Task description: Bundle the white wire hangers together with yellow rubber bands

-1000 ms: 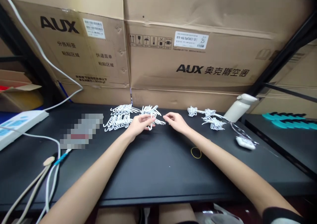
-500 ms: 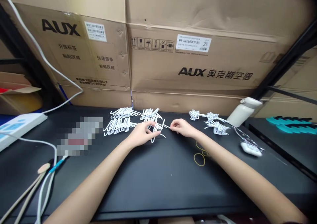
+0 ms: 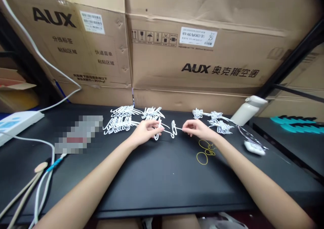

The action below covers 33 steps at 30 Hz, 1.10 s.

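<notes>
My left hand, at the middle of the dark table, pinches white wire hooks between thumb and fingertips; how many is unclear. My right hand is closed on the straight end of a white wire hook, whose bent part hangs between the two hands. Behind and left of my left hand lie heaps of similar hooks, with another heap just behind its fingers. Beyond my right hand are more bundled hooks. Yellow rubber bands lie below my right wrist.
Large cardboard boxes wall off the back. On the right stand a tilted-looking white bottle and a small white case. A power strip, cables and a blurred-out flat object occupy the left.
My right hand has moved rightward, away from my left, drawing a hook out between them. Its bent part now shows apart from the left hand's hooks. The view has shifted slightly.
</notes>
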Tool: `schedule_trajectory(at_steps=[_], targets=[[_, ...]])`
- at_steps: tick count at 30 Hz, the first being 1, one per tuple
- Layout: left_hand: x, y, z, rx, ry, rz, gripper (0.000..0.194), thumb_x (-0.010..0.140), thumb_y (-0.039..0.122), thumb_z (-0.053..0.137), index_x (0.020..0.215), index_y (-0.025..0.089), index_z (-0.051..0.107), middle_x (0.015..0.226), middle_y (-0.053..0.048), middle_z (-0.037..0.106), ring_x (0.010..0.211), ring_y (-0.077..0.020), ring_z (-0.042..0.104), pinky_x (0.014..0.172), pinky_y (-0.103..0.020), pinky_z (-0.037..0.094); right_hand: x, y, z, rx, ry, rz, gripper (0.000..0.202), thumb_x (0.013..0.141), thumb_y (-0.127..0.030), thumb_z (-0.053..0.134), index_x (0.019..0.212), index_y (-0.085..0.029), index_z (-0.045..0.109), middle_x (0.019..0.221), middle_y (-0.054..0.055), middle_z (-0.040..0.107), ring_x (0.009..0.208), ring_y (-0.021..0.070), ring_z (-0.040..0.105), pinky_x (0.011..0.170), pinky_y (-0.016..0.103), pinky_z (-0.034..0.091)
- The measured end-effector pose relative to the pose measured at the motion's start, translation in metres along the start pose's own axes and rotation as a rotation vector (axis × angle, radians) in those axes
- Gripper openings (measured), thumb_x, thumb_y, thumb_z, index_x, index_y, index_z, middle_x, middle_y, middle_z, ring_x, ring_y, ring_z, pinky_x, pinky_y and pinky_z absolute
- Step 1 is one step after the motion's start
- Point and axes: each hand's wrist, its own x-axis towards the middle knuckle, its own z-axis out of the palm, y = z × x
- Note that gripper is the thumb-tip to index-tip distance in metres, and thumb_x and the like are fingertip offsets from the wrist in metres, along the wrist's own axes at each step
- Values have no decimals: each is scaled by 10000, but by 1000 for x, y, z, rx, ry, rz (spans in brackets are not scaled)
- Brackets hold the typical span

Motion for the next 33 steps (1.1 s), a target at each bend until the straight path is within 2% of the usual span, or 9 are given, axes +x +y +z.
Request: schedule_trajectory(at_steps=[7, 14, 21, 26, 29, 33], targets=[[-2, 0, 5, -41, -38, -59, 470, 679, 461, 716, 1016, 148, 620, 967, -110, 698, 912, -234, 670, 594, -249, 514, -1, -15, 31, 3, 86, -56, 252, 802, -410, 595, 802, -158, 600, 718, 16, 580, 581, 107, 519, 539, 245, 467], [-2, -2, 10, -65, -28, -96, 537, 651, 481, 730, 1042, 133, 609, 900, -107, 707, 811, -209, 664, 586, -273, 527, -3, -18, 51, 73, 104, -65, 256, 806, -422, 593, 819, -166, 611, 706, 13, 588, 589, 115, 537, 558, 252, 480], [-4, 2, 8, -105, -12, -126, 532, 658, 455, 739, 1073, 163, 579, 944, -89, 685, 858, -203, 653, 561, -229, 501, 0, -18, 56, 260, 117, -22, 276, 761, -429, 650, 787, -157, 614, 658, 15, 606, 581, 121, 582, 520, 242, 483], [-5, 7, 8, -109, 11, -134, 538, 658, 445, 741, 1098, 173, 594, 978, -103, 684, 879, -221, 657, 549, -235, 496, -2, -24, 59, 401, 88, 83, 329, 719, -454, 681, 796, -149, 585, 810, 85, 716, 552, 152, 667, 445, 222, 468], [-6, 10, 8, -118, 12, -138, 514, 679, 481, 711, 1077, 174, 604, 978, -104, 693, 899, -234, 662, 540, -228, 489, -3, -27, 60, 477, 53, 136, 350, 703, -449, 698, 824, -145, 575, 821, 108, 733, 527, 163, 678, 430, 215, 481], [-6, 9, 7, -140, -3, -125, 482, 697, 483, 695, 1060, 180, 598, 1012, -107, 687, 919, -241, 660, 544, -226, 488, -3, -27, 62, 532, 67, 153, 327, 703, -426, 710, 806, -143, 582, 832, 113, 737, 532, 154, 678, 445, 212, 501]])
